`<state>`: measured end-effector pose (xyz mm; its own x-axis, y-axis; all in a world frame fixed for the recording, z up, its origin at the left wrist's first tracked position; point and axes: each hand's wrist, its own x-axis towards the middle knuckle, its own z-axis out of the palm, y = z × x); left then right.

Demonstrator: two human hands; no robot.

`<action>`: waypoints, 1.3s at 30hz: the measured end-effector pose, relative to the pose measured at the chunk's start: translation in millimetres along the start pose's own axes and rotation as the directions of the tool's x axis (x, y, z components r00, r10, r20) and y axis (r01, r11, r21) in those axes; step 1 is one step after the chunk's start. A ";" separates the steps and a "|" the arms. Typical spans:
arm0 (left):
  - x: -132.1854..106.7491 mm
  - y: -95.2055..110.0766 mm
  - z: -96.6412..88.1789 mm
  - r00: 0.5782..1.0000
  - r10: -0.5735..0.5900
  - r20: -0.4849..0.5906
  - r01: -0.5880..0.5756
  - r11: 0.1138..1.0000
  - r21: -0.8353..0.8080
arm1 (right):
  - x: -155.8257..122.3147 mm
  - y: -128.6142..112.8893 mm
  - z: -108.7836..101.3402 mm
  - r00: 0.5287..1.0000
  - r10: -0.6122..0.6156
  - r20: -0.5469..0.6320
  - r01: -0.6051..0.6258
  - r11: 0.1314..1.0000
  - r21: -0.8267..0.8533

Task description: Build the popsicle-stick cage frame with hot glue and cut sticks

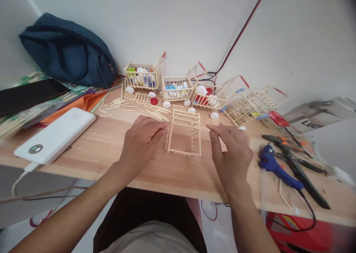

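Note:
A small box-shaped wooden-stick frame (197,155) sits on the wooden table in front of me, its sides made of thin pale sticks. At its upper left edge, the thumb and fingertips of my left hand (140,138) come together in a pinch against the frame. My right hand (232,145) hovers just right of the frame, a small gap away from it. Its thumb and forefinger are drawn together; whether anything tiny sits between them is hidden. Behind the frame lie loose cut sticks (157,113).
Miniature stick carts (143,77) with white wheels line the wall, some holding coloured caps. A blue glue gun (279,169) and pliers (294,160) lie at right. At left are a white power bank (59,134), a dark phone (30,95) and a blue bag (69,53).

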<state>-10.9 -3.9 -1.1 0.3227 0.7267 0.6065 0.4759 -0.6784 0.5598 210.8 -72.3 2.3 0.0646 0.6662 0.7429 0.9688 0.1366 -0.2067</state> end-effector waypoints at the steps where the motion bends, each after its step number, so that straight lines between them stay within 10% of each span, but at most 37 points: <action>1: 1.1 -0.4 1.1 0.995 0.098 -0.018 -0.096 0.993 0.068 | -3.8 0.4 2.5 1.000 -0.001 0.013 0.002 1.000 -0.006; 6: 9.7 0.2 5.4 0.925 0.370 0.088 -0.380 0.885 0.271 | -11.6 -1.5 11.6 0.996 -0.043 0.072 0.046 0.998 -0.048; 20: 17.7 2.3 8.0 0.902 0.378 0.208 -0.430 0.823 0.372 | -8.6 -0.2 10.7 0.987 -0.075 0.142 0.077 0.997 -0.007; 26: 13.8 20.1 12.4 0.901 0.396 0.179 -0.434 0.808 0.398 | -12.7 -1.0 -0.2 0.968 0.199 0.153 -0.221 0.964 0.146; 31: 13.9 32.7 25.5 0.861 0.402 0.312 -0.502 0.771 0.391 | -13.9 -11.8 -1.5 0.800 0.400 0.448 -0.540 0.805 0.247; 39: 15.0 32.8 31.3 0.847 0.369 0.382 -0.515 0.746 0.421 | -13.5 -16.1 4.4 0.776 0.407 0.482 -0.572 0.775 0.268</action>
<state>35.1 -11.9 8.7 0.7616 0.4066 0.5046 0.5337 -0.8353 -0.1325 193.4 -80.3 -7.2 0.3288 0.9259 0.1860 0.6498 -0.0790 -0.7560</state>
